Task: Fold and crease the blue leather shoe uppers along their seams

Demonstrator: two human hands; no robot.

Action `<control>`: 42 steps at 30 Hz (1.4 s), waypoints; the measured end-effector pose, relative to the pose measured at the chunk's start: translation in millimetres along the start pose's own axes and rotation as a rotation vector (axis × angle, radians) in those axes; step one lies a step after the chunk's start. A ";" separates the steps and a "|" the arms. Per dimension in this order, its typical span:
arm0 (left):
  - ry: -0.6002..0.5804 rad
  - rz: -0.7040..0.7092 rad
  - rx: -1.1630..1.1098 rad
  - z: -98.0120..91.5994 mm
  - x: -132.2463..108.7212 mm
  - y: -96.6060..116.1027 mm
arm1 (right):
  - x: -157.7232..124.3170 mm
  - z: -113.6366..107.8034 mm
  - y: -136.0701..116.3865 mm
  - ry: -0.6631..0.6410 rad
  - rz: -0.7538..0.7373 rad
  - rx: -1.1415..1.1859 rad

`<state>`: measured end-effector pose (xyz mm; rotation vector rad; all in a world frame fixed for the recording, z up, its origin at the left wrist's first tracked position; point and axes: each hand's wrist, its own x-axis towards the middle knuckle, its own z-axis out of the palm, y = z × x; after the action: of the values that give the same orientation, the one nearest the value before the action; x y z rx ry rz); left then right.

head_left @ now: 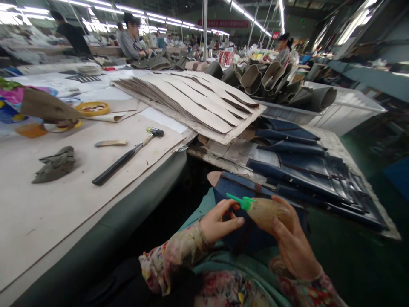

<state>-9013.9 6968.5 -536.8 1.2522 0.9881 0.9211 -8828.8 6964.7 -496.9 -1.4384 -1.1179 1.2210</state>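
Note:
My right hand is wrapped around a squeeze bottle with a yellowish-brown body. Its green nozzle points left, tilted slightly up. My left hand is just left of the bottle, thumb and forefinger apart, fingertips close to the nozzle; whether they touch it I cannot tell. Under both hands, a dark blue leather-like piece lies across my lap, with a pale rounded tip at its far left end and a brown strip along it. My hands and the bottle cover part of it.
On the table at left lie a hammer, a flat strip-like tool, a crumpled grey-green cloth and a yellow tape roll. Stacked pale panels, dark blue pieces and a white bin stand beyond. People work farther back.

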 end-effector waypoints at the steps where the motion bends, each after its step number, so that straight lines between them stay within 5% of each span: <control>1: 0.030 -0.031 0.032 -6.0 0.9 -8.1 | 8.0 -6.9 -3.5 0.053 -0.139 -0.167; 5: 0.174 -0.135 0.066 -24.9 -1.3 -40.8 | 34.7 -17.2 -16.5 0.142 -0.568 -0.673; 13: 0.208 -0.094 0.111 -31.0 -11.4 -57.9 | 53.7 19.6 -22.5 0.058 -0.780 -0.789; 42: 0.180 -0.046 0.207 -35.6 -19.2 -64.3 | 64.7 46.8 -19.6 0.095 -0.909 -0.883</control>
<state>-9052.5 6955.3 -600.8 1.3288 1.2759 0.9257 -8870.4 7035.5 -492.5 -1.2584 -2.0566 -0.0208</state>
